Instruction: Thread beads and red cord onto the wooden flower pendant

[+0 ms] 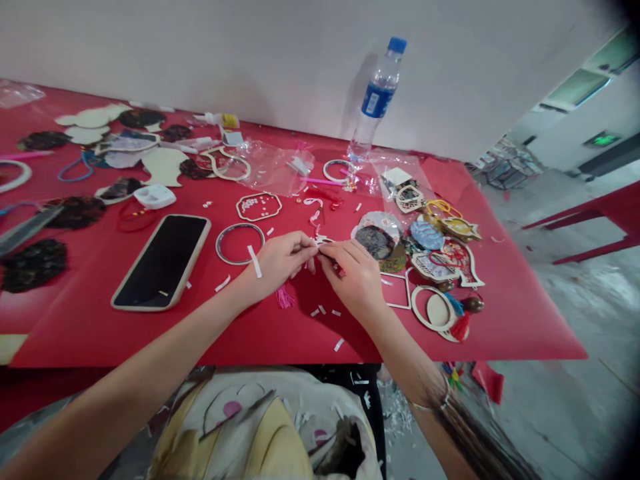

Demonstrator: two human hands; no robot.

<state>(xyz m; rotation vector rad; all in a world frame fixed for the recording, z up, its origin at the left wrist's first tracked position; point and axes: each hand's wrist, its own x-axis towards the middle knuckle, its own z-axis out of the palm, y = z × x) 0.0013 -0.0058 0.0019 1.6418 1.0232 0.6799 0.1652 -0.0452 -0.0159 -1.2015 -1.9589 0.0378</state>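
My left hand (293, 257) and my right hand (353, 270) meet over the red table, fingertips pinched on a small pale cut-out piece (324, 241). Fingers cover most of this piece, so its full shape is hidden. A pink and white cord (315, 212) lies just beyond it. Below my left fingers a pink tassel (285, 297) shows; whether it is joined to the piece I cannot tell. A white paper strip (255, 261) lies across my left wrist. Left of that hand is a round ring frame (240, 244), and several paper scraps (322, 310) are scattered nearby.
A phone (163, 262) lies at left. Wooden frames, pendants and a red tassel (461, 327) crowd the right side. A water bottle (376, 100) stands by the wall. Dark round pieces (35, 265) and a glue bottle (224, 121) are farther left. The table's front edge is close.
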